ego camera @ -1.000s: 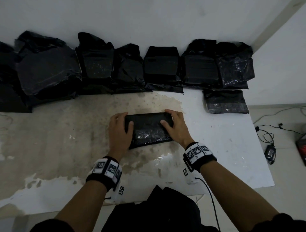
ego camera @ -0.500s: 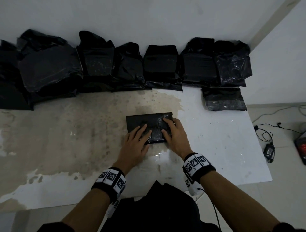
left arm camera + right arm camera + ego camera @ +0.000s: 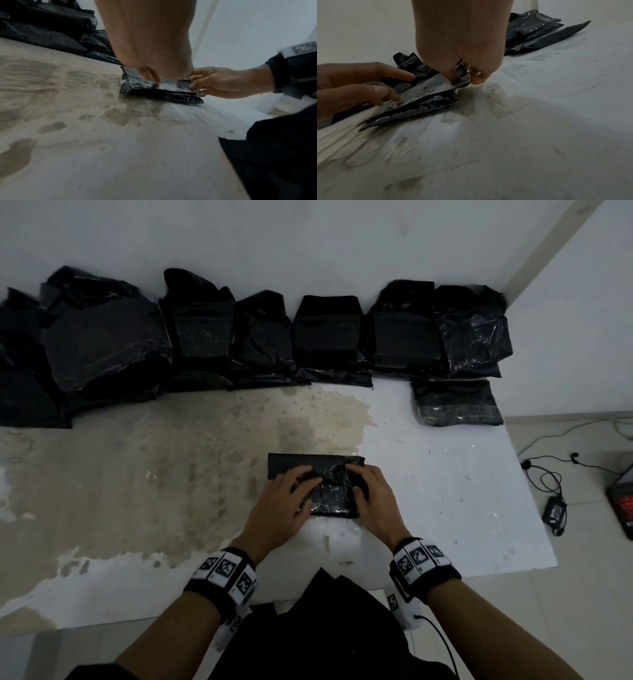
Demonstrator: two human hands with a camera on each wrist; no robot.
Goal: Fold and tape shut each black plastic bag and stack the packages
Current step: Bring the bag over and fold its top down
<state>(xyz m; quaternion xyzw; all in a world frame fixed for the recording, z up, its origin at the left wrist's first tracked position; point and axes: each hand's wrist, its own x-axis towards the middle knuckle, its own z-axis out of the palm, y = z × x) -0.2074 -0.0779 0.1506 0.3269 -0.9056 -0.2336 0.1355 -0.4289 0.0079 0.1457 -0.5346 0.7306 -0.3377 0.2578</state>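
A small folded black plastic bag (image 3: 294, 466) lies flat on the stained white table (image 3: 137, 481) in front of me. My left hand (image 3: 303, 491) rests on top of it, with nearly straight fingers pressing the plastic down. The left hand (image 3: 385, 89) shows the same in the right wrist view. My right hand (image 3: 358, 489) is at the bag's right end, its fingers (image 3: 477, 79) pinching a raised flap of the bag (image 3: 462, 73). In the left wrist view the right hand (image 3: 195, 86) holds the bag's (image 3: 154, 88) near right corner.
A row of bulky black packages (image 3: 325, 337) leans against the back wall. One flat package (image 3: 457, 405) lies at the table's right rear. Past the table's right edge, cables and a charger (image 3: 555, 508) lie on the floor. Dark cloth (image 3: 325, 621) hangs at the front edge.
My left hand left the bag's left end and moved onto its top near the middle. The right hand's fingers curled and took hold of the right flap. The bag looks folded smaller.
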